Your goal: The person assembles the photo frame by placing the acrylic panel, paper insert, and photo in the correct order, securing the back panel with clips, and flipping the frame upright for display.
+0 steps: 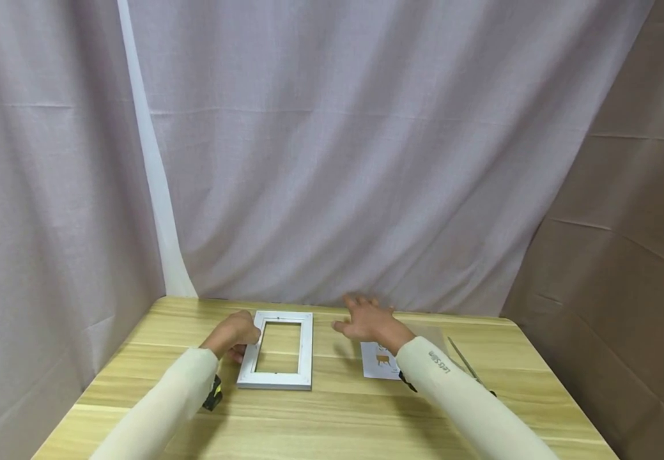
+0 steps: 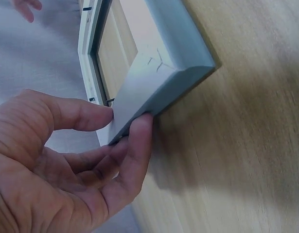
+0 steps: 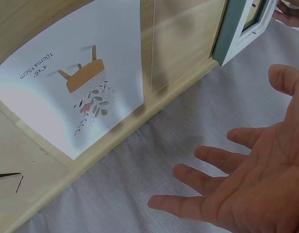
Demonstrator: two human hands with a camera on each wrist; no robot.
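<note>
We pinch the grey rectangular picture frame [image 1: 277, 351] at its left edge with our left hand [image 1: 234, 334], flat on the wooden surface [image 1: 332, 415]. Our right hand [image 1: 369, 319] hovers, fingers apart, above the printed paper insert [image 1: 379, 361]; grasping it seems next.

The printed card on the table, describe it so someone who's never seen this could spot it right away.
On the wooden table, look right of the grey picture frame that the left hand grips. The printed card lies flat by the right hand. It alone is white paper, printed with a small plant drawing and 10cmx15cm.
</note>
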